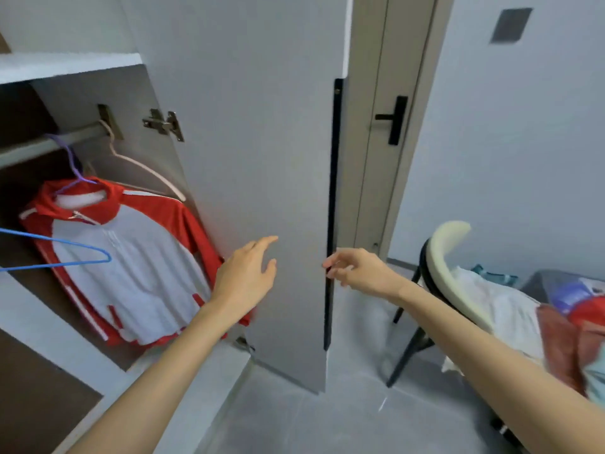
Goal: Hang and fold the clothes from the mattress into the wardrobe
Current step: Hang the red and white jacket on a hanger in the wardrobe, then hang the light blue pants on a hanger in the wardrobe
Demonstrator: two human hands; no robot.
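I am holding my left hand point(245, 276), fingers wide, before the wardrobe door point(262, 126); my right hand point(358, 271) is curling its fingers at the door's black handle strip point(334, 175), grip unclear.

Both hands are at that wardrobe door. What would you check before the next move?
1. Wardrobe door open: ok.
2. Left hand free: ok, fingers straight, holding nothing.
3. Right hand gripping the door's black handle strip: cannot tell, fingers blurred at the edge.
4. Jacket hung on the rail: ok.
5. Jacket sleeve clear of the door: cannot tell, it lies right beside it.
6. Spare white hanger on the rail: ok.
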